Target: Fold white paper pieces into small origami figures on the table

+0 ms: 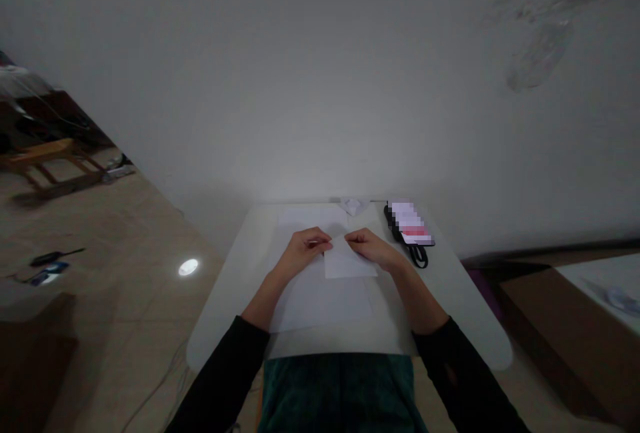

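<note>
A small folded piece of white paper (350,262) lies at the middle of the white table (235,306). My left hand (303,251) pinches its upper left edge between the fingertips. My right hand (369,248) grips its upper right part, with the fingers on top. Beneath both hands lies a larger white sheet (320,303). Another pale sheet (311,217) lies further back, and a crumpled white paper (354,206) sits at the far edge of the table.
A phone in a black case with a black strap (407,225), its screen pixelated, lies at the far right of the table. Beyond the table stand a white wall (320,86) and a tiled floor (115,286) with a low wooden stool (50,163).
</note>
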`<state>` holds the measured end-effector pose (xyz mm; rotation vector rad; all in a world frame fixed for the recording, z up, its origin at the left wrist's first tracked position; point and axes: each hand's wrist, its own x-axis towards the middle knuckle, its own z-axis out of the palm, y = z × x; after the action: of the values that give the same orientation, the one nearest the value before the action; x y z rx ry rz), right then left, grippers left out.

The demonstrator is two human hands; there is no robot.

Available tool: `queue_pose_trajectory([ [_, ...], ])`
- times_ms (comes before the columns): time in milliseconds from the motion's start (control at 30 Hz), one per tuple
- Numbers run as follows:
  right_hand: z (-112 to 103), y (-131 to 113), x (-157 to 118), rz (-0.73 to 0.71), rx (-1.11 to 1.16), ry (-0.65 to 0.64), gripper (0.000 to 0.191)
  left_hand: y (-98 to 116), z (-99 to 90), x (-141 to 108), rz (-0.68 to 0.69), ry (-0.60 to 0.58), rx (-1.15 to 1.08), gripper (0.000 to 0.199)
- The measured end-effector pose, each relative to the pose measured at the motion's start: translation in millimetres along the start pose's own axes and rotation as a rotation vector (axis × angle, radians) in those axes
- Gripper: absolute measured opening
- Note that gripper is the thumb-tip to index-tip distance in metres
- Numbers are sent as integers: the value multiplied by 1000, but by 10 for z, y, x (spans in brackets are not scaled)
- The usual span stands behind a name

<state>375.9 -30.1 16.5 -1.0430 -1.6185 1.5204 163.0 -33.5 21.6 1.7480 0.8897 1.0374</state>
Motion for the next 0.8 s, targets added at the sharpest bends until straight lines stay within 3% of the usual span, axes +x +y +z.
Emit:
queue_pose_trajectory([
  [67, -21, 9, 37, 54, -41, -45, 34, 28, 15, -14, 72, -72, 102, 22],
  [133, -18, 8, 67, 29, -99, 84, 37, 41, 44, -21, 149, -55, 245, 21],
  [200, 20, 9, 50, -135, -169, 444, 39, 34, 71, -28, 205, 88, 398, 20],
  [267, 91, 31, -42, -412, -284, 869, 38, 14, 82, -47, 231, 263, 512, 23],
  [300, 133, 54, -112, -535, -391, 975, 38, 5, 79, -64, 237, 331, 548, 26],
  [333, 175, 85, -192, -641, -520, 953, 38, -4, 72, -87, 235, 379, 570, 30],
  [433, 266, 203, -411, -847, -948, 473, 55, -20, 49, -182, 218, 407, 590, 35],
  [467, 279, 243, -456, -824, -1057, 369, 59, -25, 48, -217, 216, 382, 587, 34],
  [533, 271, 313, -492, -814, -1174, 288, 53, -44, 63, -278, 203, 306, 571, 30],
  [633, 200, 397, -458, -885, -1160, 236, 31, -81, 96, -321, 83, 264, 486, 15],
  [733, 109, 468, -413, -951, -1077, 103, 25, -97, 76, -304, -38, 304, 407, 49],
  [800, 60, 508, -402, -945, -1022, 27, 26, -90, 28, -283, 32, 289, 521, 63],
])
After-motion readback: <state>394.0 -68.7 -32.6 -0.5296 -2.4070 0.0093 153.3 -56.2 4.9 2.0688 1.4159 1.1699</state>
